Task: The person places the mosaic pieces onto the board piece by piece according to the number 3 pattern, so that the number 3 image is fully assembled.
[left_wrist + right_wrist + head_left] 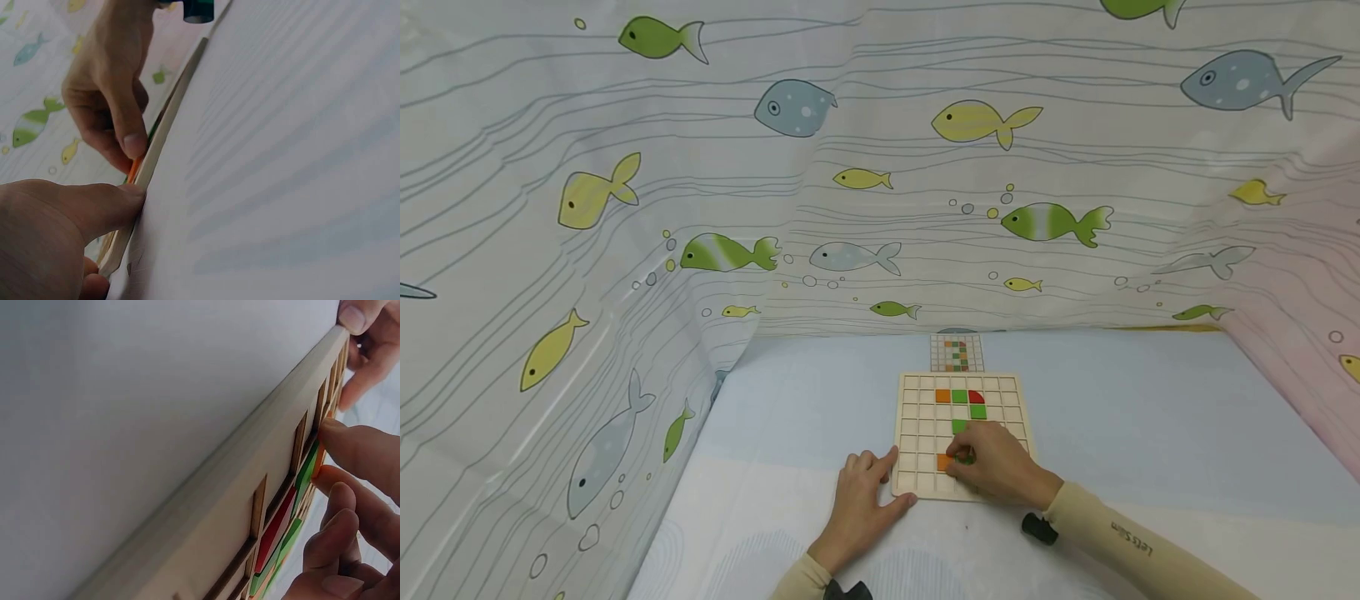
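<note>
A square wooden grid board (913, 433) lies on the table, with orange, green and red tiles set in its cells. My right hand (1000, 467) is over the board's lower middle and pinches an orange tile (319, 460) between thumb and index finger, at the grid surface. Beside that tile, a green tile (305, 469) and a red tile (275, 531) show in the right wrist view. My left hand (861, 500) touches the board's near left corner, thumb along the front edge and fingers by the left side. Part of the lower rows is hidden under my right hand.
Behind the board lies a small card (937, 354) printed with a grid of coloured squares. A pale blue and white cloth (1112, 400) covers the table. Fish-patterned curtain (880, 217) hangs around the back and sides.
</note>
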